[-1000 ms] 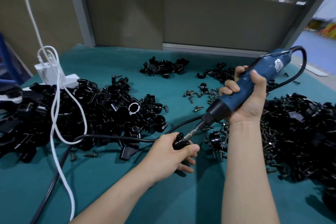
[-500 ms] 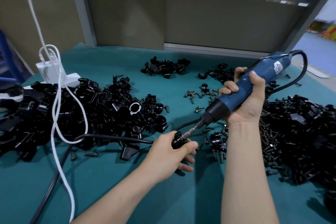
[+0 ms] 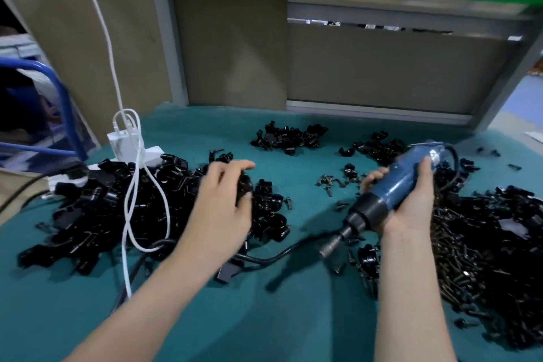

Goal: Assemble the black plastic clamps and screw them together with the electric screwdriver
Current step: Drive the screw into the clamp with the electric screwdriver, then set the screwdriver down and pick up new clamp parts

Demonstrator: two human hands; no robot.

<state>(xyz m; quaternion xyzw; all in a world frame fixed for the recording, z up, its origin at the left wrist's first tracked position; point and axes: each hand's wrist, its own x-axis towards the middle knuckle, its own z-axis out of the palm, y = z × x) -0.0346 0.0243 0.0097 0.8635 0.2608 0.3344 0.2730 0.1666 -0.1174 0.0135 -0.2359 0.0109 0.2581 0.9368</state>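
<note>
My left hand (image 3: 223, 200) is over the right side of the big pile of black plastic clamps (image 3: 111, 203) at the left. A black clamp (image 3: 245, 184) sits between its fingers and thumb; motion blur hides the exact hold. My right hand (image 3: 411, 203) grips the blue electric screwdriver (image 3: 402, 182) by its body. The screwdriver's bit (image 3: 327, 250) points down and left, just above the green table, touching nothing. One black clamp piece (image 3: 368, 258) lies right of the bit.
A heap of dark screws and clamp parts (image 3: 476, 244) fills the right side. Two small clamp piles (image 3: 289, 138) (image 3: 379, 147) lie at the back, with loose screws (image 3: 332, 182) nearby. A white charger (image 3: 126, 144), a white cable (image 3: 132, 214) and the black cord (image 3: 276, 257) cross the left pile.
My left hand left the screwdriver bit and moved up and left onto the big clamp pile, carrying the clamp. The screwdriver stayed in my right hand, its bit now free.
</note>
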